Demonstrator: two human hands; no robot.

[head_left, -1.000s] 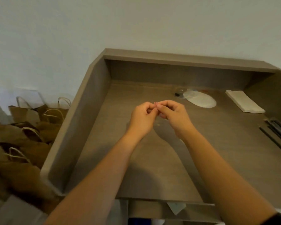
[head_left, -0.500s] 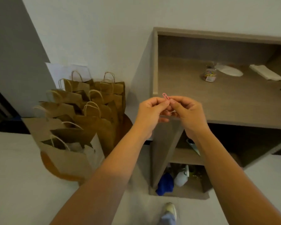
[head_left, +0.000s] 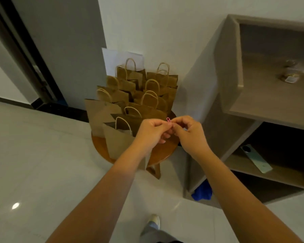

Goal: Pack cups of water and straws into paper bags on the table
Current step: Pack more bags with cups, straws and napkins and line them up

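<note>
Paper bags (head_left: 137, 102) straight ahead and below, just beyond both hands.
Pinched a pink paper clip (head_left: 168, 119) between left hand (head_left: 154, 131) and right hand (head_left: 189, 133), upright, above the nearest bag on the round worktop (head_left: 165, 152); left slightly nearer.

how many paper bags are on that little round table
About 8 paper bags crowd the round table: two at the back by the wall, four overlapping in the middle rows, two nearest the hands. Some may be hidden behind others.
</note>
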